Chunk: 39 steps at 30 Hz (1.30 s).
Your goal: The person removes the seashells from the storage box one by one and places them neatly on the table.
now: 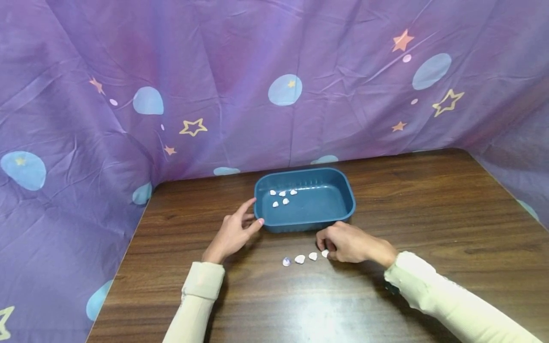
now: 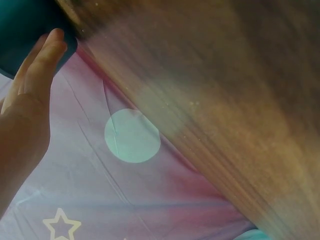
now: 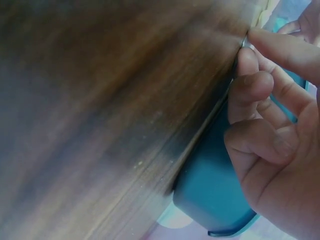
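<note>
A blue-green rectangular plastic basin [image 1: 319, 222] stands on the table. Inside it, on the left part of its floor, lie several small white shell-like pieces [image 1: 282, 194]. My left hand [image 1: 231, 236] rests at the basin's left front corner, its fingers extended along the outside and thumb at the rim. In front of the basin, a row of similar pieces [image 1: 299, 259] lies on the wood; the leftmost piece [image 1: 286, 261] has a bluish patch. At the row's right end, my right hand [image 1: 349, 242] pinches a white piece [image 1: 325, 253] between thumb and forefinger, low at the tabletop. Its other fingers are curled.
The brown wood-grain table [image 1: 429, 228] runs back to a purple cloth [image 1: 240, 85] printed with stars and blue spots. This cloth also hangs along the left and right sides. Light glares off the tabletop near the front.
</note>
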Motion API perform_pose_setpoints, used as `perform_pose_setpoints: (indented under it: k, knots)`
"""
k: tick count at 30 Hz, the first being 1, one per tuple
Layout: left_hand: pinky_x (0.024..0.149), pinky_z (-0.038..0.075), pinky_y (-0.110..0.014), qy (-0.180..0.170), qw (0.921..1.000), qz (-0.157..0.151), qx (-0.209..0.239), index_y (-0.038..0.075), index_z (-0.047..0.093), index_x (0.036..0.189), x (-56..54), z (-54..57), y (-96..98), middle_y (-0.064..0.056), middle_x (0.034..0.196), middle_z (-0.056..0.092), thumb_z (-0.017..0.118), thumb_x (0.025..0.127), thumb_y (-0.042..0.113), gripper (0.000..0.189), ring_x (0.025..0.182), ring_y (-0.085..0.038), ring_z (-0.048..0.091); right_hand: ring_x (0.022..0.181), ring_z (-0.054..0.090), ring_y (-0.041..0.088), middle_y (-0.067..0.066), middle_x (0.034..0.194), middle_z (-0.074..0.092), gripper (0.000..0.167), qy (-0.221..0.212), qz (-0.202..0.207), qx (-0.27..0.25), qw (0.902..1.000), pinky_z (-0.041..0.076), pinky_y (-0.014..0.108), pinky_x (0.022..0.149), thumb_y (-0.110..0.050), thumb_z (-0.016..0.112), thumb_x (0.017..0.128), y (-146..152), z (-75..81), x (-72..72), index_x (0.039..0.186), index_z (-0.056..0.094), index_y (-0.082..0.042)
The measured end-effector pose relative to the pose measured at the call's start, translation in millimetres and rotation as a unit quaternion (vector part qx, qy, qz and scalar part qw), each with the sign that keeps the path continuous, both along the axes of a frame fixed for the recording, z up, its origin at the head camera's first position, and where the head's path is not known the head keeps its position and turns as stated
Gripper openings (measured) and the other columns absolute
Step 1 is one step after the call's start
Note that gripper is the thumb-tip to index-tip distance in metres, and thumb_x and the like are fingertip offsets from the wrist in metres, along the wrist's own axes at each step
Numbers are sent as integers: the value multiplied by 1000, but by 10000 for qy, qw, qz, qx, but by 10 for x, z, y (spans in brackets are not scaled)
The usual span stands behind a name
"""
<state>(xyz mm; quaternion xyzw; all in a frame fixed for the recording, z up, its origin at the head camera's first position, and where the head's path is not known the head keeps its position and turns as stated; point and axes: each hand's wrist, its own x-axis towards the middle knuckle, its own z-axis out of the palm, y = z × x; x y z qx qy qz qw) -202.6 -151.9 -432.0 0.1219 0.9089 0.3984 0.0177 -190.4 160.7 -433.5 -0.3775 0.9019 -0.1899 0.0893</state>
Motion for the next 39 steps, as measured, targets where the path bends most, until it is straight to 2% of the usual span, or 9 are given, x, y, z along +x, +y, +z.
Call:
perform_pose_setpoints:
  k: [22,32,39]
  knots:
    - [103,54,-49,-44,10000,-1,40,16,38,155,13,-22,-2,-21,125,70,67,96,32,67,114,-35,70,59,48,-5,-16,61,56,27,64,33,-7,10000,41,17,54,0,74,70,6,-16,22,81,66,-23]
    - [104,53,-49,-52,10000,-10,46,17,38,155,2,1,6,-21,125,70,66,96,32,67,114,-35,70,58,48,-5,-17,61,57,22,143,8,202,9997,42,18,55,-10,82,73,-8,99,39,87,69,-22]
    - [104,53,-49,-77,10000,1,20,16,38,155,-2,-4,-1,-21,125,70,67,96,32,68,114,-36,70,56,48,-5,-16,59,56,21,-24,116,223,9997,42,18,55,-13,82,75,-46,242,33,88,69,-22]
